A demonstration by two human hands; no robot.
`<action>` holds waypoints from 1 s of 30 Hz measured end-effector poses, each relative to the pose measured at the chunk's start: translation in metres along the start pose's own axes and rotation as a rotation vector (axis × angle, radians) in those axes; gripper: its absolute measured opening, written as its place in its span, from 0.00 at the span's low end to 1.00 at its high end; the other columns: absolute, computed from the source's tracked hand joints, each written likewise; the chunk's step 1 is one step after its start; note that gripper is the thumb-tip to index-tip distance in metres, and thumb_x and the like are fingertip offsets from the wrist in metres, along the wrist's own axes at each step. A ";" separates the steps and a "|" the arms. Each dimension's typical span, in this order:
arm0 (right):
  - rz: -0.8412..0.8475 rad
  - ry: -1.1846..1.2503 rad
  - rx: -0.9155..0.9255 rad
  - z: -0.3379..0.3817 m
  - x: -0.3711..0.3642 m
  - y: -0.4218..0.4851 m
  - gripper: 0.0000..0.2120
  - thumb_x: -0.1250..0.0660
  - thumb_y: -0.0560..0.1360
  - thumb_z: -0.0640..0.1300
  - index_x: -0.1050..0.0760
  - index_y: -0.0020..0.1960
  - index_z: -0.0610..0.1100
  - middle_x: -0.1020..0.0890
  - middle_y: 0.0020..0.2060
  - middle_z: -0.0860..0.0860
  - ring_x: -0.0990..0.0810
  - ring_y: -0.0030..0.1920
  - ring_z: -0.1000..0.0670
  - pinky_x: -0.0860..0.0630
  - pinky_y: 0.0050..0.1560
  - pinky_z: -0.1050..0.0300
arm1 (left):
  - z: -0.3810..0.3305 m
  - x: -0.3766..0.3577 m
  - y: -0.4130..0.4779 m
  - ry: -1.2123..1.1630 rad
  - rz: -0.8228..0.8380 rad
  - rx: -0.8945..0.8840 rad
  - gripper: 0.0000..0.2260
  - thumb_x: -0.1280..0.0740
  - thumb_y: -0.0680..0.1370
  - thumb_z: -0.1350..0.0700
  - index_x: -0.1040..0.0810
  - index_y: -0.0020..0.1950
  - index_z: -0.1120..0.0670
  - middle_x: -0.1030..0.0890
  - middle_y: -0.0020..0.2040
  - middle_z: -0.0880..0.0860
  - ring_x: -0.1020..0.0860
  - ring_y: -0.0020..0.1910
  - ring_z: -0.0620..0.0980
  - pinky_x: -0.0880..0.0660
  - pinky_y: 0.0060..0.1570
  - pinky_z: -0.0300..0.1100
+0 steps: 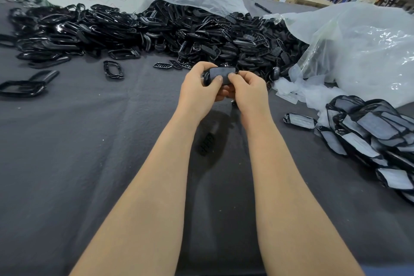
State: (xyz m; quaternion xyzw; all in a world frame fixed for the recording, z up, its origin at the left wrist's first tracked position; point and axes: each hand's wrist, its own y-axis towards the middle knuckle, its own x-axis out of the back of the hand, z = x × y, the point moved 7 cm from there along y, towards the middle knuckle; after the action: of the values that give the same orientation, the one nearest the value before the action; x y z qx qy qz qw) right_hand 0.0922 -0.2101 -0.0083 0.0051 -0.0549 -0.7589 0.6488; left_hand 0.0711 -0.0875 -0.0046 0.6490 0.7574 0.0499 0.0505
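Black plastic shell [220, 75] with a grey face, held above the dark cloth [89, 145]

It is pinched at its ends by the left hand [197, 89] and right hand [249, 91], thumbs pressed on the face, fingers curled behind. It is judged light and stiff (glossy, so probably slippery); the ends are best gripped, the face left unscratched.
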 end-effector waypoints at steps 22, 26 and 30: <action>-0.016 -0.161 0.096 0.008 -0.004 -0.005 0.10 0.37 0.77 0.42 0.21 0.40 0.41 0.18 0.35 0.46 0.21 0.37 0.50 0.23 0.44 0.47 | 0.000 0.005 0.000 -0.007 -0.054 0.011 0.09 0.36 0.80 0.61 0.29 0.47 0.46 0.18 0.43 0.53 0.19 0.35 0.42 0.23 0.36 0.33; -0.060 -0.111 0.060 0.008 0.000 -0.004 0.13 0.41 0.80 0.42 0.21 0.44 0.39 0.18 0.36 0.44 0.20 0.38 0.50 0.22 0.46 0.48 | 0.000 0.008 0.001 -0.012 -0.087 0.009 0.07 0.37 0.80 0.62 0.29 0.50 0.49 0.18 0.43 0.53 0.20 0.34 0.43 0.22 0.37 0.35; -0.184 -0.163 0.184 0.021 0.008 -0.011 0.03 0.36 0.77 0.39 0.25 0.47 0.45 0.21 0.38 0.54 0.21 0.39 0.57 0.24 0.46 0.62 | -0.001 0.009 0.000 -0.063 -0.110 0.000 0.09 0.37 0.80 0.63 0.29 0.48 0.48 0.19 0.43 0.51 0.19 0.33 0.40 0.23 0.35 0.32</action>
State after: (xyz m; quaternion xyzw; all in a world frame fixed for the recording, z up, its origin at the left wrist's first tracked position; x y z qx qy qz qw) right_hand 0.0789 -0.2145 0.0117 0.0078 -0.1760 -0.8048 0.5668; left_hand 0.0693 -0.0784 -0.0034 0.6075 0.7901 0.0270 0.0770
